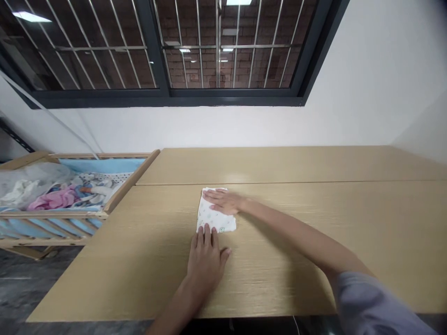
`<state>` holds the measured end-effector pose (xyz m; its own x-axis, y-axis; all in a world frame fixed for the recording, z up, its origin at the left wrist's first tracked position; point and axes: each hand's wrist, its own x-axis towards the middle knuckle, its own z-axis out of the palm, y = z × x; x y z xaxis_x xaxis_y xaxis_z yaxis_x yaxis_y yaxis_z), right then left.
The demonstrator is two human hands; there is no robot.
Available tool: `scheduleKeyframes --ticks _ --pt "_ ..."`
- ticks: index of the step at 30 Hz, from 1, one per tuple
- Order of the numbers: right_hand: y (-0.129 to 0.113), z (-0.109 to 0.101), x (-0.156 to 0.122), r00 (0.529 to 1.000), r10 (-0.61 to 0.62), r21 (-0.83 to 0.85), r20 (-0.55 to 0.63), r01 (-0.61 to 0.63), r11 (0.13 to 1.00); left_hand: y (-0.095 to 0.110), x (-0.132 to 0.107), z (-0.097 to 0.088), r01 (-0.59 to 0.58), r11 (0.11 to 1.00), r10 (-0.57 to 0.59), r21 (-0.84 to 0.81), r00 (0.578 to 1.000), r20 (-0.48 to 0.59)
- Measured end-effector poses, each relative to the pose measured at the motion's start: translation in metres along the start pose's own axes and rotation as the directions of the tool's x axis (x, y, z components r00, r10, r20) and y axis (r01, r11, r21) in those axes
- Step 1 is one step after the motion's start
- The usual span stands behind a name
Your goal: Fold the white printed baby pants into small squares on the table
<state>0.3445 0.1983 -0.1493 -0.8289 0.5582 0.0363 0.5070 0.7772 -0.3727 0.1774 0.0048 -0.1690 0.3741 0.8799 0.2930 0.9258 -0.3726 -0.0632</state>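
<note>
A white folded cloth [215, 221] with a small coloured print lies flat on the light wooden tabletop [157, 260]. Across its upper part rests my right hand [223, 201], palm down with the fingers stretched to the left and slightly blurred. My left hand [206, 258] lies flat at the cloth's lower edge, its fingertips touching that edge and its thumb spread to the right. Neither hand grips anything.
To the left stands a wooden crib [131, 188] with blue lining, holding a pink cloth [56, 197], other fabrics and clear plastic. A second wooden surface [279, 163] adjoins the tabletop's far edge. Behind are a white wall [223, 125] and a barred window [230, 97].
</note>
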Motion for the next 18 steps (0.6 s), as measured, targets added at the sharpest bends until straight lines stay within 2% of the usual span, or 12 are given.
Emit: scheduleKeyframes --ticks 4,8,12,14,16,18 --pt "0.027 -0.011 0.01 0.992 0.126 -0.076 -0.01 -0.126 0.989 -0.002 0.002 0.001 -0.016 1.0 0.016 0.003 1.0 0.011" --pt "0.026 -0.013 0.007 0.99 0.127 -0.063 -0.056 -0.13 0.989 -0.001 0.003 -0.002 -0.024 1.0 0.024 -0.013 1.0 0.008" --pt "-0.008 -0.029 -0.015 0.965 0.072 -0.052 -0.254 -0.088 0.995 -0.014 0.007 -0.018 -0.047 0.998 0.043 -0.034 0.995 -0.088" --pt "-0.034 -0.038 -0.033 0.939 0.061 -0.058 -0.338 -0.085 0.995 -0.028 0.011 -0.027 -0.119 0.991 0.115 -0.057 0.991 -0.071" --pt "-0.06 -0.041 -0.052 0.946 0.047 -0.076 -0.321 -0.075 0.994 -0.044 0.017 -0.035 -0.213 0.974 0.214 -0.081 0.977 -0.003" --pt "-0.078 -0.034 -0.071 0.97 0.033 -0.113 -0.24 -0.062 0.992 -0.059 0.021 -0.037 -0.272 0.958 0.277 -0.086 0.96 0.041"
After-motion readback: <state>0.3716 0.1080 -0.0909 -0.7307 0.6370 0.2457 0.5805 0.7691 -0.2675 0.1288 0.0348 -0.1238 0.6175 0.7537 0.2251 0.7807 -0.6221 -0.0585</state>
